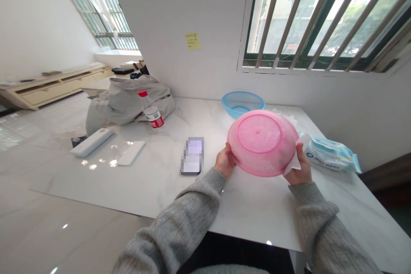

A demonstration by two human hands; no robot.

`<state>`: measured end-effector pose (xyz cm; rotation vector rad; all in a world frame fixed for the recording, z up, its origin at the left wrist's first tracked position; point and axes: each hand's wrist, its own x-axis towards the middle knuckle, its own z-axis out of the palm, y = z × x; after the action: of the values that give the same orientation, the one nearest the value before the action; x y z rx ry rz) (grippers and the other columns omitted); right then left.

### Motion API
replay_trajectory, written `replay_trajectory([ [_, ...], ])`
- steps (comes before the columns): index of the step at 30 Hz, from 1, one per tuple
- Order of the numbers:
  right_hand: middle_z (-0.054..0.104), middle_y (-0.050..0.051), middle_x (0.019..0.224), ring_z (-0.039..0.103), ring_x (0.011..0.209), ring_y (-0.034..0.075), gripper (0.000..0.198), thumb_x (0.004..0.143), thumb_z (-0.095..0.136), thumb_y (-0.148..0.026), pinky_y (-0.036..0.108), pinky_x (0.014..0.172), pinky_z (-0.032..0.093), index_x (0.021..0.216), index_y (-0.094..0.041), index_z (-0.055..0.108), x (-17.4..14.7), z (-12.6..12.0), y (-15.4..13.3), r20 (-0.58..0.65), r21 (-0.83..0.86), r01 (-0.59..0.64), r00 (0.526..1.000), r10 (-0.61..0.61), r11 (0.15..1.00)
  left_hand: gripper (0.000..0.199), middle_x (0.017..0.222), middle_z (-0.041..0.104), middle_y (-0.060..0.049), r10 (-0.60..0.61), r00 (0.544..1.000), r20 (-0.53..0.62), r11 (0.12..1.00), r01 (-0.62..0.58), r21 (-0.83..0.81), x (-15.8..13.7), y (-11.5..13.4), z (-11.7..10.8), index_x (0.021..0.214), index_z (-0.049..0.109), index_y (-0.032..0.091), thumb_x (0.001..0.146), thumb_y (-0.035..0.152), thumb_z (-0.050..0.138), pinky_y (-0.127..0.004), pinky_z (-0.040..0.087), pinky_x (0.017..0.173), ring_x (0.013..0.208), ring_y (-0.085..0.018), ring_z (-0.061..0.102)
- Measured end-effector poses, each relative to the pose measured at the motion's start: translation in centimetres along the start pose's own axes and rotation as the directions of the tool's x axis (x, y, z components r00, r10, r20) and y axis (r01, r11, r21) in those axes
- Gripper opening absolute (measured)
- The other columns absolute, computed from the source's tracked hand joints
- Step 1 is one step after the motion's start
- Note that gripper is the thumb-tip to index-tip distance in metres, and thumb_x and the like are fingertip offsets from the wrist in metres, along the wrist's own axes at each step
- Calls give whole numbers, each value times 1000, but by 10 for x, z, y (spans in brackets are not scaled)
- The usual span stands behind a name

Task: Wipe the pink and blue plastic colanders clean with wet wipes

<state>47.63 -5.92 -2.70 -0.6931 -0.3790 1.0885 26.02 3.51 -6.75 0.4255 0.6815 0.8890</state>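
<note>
A round pink plastic mesh basket (258, 132) is held up over the table, its underside turned toward me. My left hand (225, 162) grips its left rim, thumb on the near face. On the opposite rim, my right hand (300, 169) is closed with a white wipe (293, 164) pressed between it and the basket. Some fingers of both hands are hidden behind the basket. Just behind it stands a blue plastic basket (243, 102). A pack of wet wipes (332, 154) lies to the right of my right hand.
The white marble-patterned table (167, 184) carries a phone (192, 156), a bottle with a red cap (151, 111), a grey bag (135, 98), a long white case (93, 142) and a flat white piece (131, 153). A barred window (316, 21) and a yellow note (192, 41) are behind.
</note>
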Motion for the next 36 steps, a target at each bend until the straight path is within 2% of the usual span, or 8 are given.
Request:
replay_trajectory([
  [5,79,-2,118,63,133,23,26,97,64,-45,47,117,51,119,-35,72,2,-1,1,4,9,10,1000,-10,1000,44,86,77,-9,1,1000,12,1000,-1,-1,1,1,-1,112,70,14,98,54,59,-30,47,60,74,-21,68],
  [11,80,-3,115,66,130,20,24,100,60,-37,42,117,51,119,-33,73,2,-2,0,-49,34,5,999,-3,999,42,88,77,-10,3,1000,12,1000,-3,-8,-2,2,3,109,71,14,103,50,50,-30,47,61,78,-22,70],
  [15,80,-2,116,66,129,21,22,98,63,-39,42,117,51,116,-33,74,1,-1,0,-31,17,2,1000,-1,1000,43,90,78,-11,-14,1000,-6,1000,14,-6,-3,3,4,109,71,14,103,49,47,-31,48,65,80,-23,70],
  [27,80,-1,115,67,128,21,25,97,66,-39,42,117,51,119,-30,74,2,2,0,-46,23,-10,999,12,1000,39,80,75,-7,7,1000,-10,999,-8,-49,-5,3,7,98,70,14,103,46,50,-28,43,58,66,-17,64],
  [36,76,1,125,60,136,24,36,93,69,-48,46,114,53,123,-28,73,4,4,1,-25,-52,-17,1000,16,999,43,87,76,-9,4,1000,-9,1000,-4,-20,-4,2,5,102,72,13,105,48,46,-30,44,60,70,-19,65],
])
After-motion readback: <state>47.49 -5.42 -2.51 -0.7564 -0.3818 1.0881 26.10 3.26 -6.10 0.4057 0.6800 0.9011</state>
